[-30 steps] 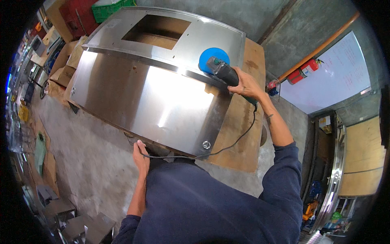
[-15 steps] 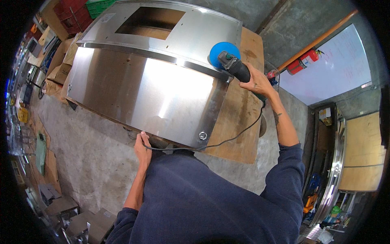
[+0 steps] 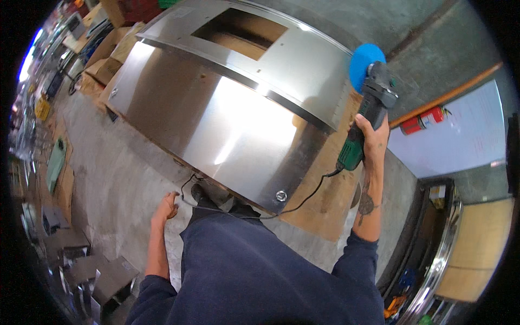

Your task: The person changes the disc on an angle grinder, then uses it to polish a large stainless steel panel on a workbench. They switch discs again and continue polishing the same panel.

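Note:
A large bent stainless steel panel [image 3: 227, 114] with a rectangular cut-out lies on a wooden board [image 3: 330, 184] on the floor. My right hand [image 3: 372, 142] grips the green and black handle of an angle polisher [image 3: 368, 108]. Its blue pad [image 3: 364, 65] is lifted off the panel's right end. The black cord [image 3: 254, 214] runs from the tool across the panel's near edge to my left side. My left hand [image 3: 165, 208] hangs free beside my leg, fingers loosely curled, holding nothing that I can see.
Cardboard boxes [image 3: 103, 59] stand at the far left. Small steel boxes [image 3: 103, 279] sit on the concrete floor at the lower left. A red fire extinguisher [image 3: 425, 122] lies by the wall at the right. A curved steel rim [image 3: 433, 265] is at the lower right.
My right hand has lifted the polisher up off the panel. My left hand has let go of the panel's near edge and dropped to my side.

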A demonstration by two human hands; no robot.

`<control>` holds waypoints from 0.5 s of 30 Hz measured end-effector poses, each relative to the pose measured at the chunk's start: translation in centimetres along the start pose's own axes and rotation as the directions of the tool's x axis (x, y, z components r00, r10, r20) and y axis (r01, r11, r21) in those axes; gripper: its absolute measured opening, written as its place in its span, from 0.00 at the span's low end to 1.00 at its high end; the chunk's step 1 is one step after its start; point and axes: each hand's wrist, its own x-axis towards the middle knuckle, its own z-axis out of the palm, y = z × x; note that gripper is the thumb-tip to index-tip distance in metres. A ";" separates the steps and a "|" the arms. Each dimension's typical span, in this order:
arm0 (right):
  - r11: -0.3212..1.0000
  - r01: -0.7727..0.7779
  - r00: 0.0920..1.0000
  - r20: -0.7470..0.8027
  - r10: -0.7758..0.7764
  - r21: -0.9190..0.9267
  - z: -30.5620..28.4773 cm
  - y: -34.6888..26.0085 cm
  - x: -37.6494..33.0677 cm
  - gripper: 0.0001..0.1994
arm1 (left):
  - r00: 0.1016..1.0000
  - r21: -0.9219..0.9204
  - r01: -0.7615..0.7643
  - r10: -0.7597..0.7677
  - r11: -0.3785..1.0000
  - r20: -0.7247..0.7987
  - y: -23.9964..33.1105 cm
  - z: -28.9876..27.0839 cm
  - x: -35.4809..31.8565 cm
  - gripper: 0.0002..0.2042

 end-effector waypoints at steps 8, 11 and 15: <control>0.912 0.003 0.994 0.097 -0.046 0.410 16.8 -2.0 -7.6 0.20 | 0.933 -0.663 -0.234 0.357 0.711 0.053 27.0 -15.5 2.8 0.38; 0.814 -0.127 0.971 0.237 -0.013 0.566 23.3 -2.5 -11.3 0.21 | 0.909 -0.525 -0.416 0.353 0.742 -0.221 29.1 -15.2 1.6 0.44; 0.805 -0.228 0.923 0.384 0.000 0.548 31.0 -1.7 -15.7 0.22 | 0.948 -0.558 -0.300 0.177 0.774 -0.265 22.5 -14.9 -0.5 0.42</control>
